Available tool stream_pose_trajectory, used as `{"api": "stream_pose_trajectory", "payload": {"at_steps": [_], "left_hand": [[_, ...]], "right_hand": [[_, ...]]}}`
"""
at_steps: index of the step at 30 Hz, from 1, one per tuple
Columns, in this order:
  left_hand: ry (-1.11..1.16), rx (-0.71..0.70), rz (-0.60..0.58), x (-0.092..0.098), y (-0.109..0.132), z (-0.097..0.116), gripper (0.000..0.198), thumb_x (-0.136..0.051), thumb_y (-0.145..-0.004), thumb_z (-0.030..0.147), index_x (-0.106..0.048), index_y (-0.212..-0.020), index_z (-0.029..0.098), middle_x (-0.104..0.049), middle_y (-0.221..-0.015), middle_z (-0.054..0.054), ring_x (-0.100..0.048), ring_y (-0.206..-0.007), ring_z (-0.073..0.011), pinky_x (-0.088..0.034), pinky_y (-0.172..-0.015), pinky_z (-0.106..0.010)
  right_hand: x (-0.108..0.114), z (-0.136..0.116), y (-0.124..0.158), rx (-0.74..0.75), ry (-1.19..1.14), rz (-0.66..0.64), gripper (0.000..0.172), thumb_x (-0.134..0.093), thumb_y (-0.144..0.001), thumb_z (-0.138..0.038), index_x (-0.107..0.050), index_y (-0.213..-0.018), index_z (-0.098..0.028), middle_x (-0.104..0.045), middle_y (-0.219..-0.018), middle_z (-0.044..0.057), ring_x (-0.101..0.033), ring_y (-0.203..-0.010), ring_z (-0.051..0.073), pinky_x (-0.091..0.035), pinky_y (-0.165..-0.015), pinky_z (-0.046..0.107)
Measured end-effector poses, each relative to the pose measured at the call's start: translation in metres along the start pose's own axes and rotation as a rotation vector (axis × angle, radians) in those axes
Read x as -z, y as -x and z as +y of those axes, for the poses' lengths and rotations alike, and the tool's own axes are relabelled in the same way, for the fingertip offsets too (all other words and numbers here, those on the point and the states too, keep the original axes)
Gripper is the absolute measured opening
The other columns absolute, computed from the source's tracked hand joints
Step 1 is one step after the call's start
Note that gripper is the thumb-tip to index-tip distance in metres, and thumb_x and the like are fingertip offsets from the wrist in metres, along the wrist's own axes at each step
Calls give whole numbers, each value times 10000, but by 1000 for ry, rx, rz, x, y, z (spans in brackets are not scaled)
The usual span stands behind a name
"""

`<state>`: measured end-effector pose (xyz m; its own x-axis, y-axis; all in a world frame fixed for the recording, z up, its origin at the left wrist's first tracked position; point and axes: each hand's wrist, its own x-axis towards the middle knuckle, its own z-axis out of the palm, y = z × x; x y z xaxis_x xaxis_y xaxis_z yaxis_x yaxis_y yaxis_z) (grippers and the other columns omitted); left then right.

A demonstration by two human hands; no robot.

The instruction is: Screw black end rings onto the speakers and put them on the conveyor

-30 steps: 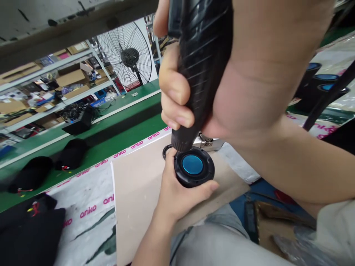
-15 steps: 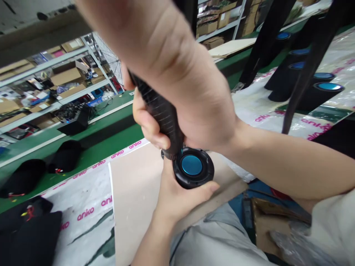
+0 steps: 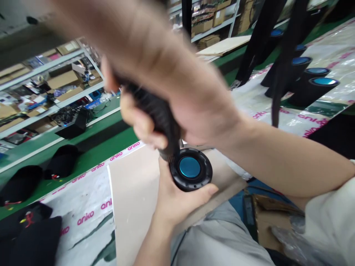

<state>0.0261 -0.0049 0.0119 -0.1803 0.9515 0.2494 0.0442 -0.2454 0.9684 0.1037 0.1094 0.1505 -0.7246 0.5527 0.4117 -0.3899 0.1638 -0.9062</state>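
My left hand (image 3: pixel 179 201) is wrapped around a black round speaker (image 3: pixel 191 170) with a shiny blue disc in its centre. The speaker stands upright over a beige board (image 3: pixel 133 199), its blue end facing up. Above it, my right hand (image 3: pixel 177 92), smeared by motion, grips a black power screwdriver (image 3: pixel 156 114). The screwdriver points down, its ribbed nose at the left side of the speaker's rim. The bit's tip is hidden, so I cannot tell whether it touches a screw.
More black speakers with blue ends (image 3: pixel 323 81) stand at the right on plastic sheeting. Black housings with red wires (image 3: pixel 62 162) lie at the left. Dark straps (image 3: pixel 280 74) hang at the upper right. A cardboard box (image 3: pixel 271 221) is below. Shelves (image 3: pixel 41 90) stand behind.
My right hand and the screwdriver have shifted slightly left in the picture, with more blur. The view itself has moved a little. The left hand keeps its hold on the speaker.
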Motion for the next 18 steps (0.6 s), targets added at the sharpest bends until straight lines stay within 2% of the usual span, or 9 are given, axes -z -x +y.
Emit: {"api": "stream_pose_trajectory", "payload": {"at_steps": [6, 9, 11, 14, 18], "left_hand": [[-7, 66, 9, -2, 3, 4, 830, -1030, -587, 289, -573, -1280, 274, -718, -1273, -48, -776, -1120, -248, -616, -995, -346], [-20, 66, 43, -2, 3, 5, 820, -1029, -573, 282, -599, -1271, 273, -717, -1304, -54, -773, -1147, -248, -617, -993, -335], [-42, 52, 73, -2, 4, 5, 820, -1026, -561, 277, -615, -1270, 269, -716, -1330, -65, -769, -1172, -259, -616, -1001, -341], [-67, 47, 95, -1, 5, 4, 815, -1015, -553, 261, -633, -1274, 271, -732, -1330, -65, -773, -1169, -264, -617, -993, -344], [-69, 50, 83, -1, 5, 1, 832, -1018, -566, 270, -624, -1298, 284, -738, -1324, -52, -766, -1180, -256, -603, -1006, -341]], "right_hand": [[42, 23, 18, 79, 116, 314, 591, -626, -935, -776, -571, -898, -188, -501, -513, -27, -585, -552, 116, -479, -527, 208], [63, 36, 26, 144, 155, 488, 610, -658, -897, -800, -545, -874, -201, -494, -503, -36, -559, -511, 103, -454, -502, 206], [74, 44, 30, 198, 155, 577, 628, -703, -853, -811, -518, -852, -211, -498, -497, -46, -512, -433, 98, -401, -427, 215], [81, 54, 33, 273, 131, 652, 626, -769, -808, -789, -500, -839, -224, -491, -489, -63, -431, -336, 113, -306, -313, 255], [79, 56, 37, 268, 110, 662, 615, -834, -783, -730, -484, -814, -225, -467, -488, -65, -424, -335, 123, -301, -294, 269]]}}
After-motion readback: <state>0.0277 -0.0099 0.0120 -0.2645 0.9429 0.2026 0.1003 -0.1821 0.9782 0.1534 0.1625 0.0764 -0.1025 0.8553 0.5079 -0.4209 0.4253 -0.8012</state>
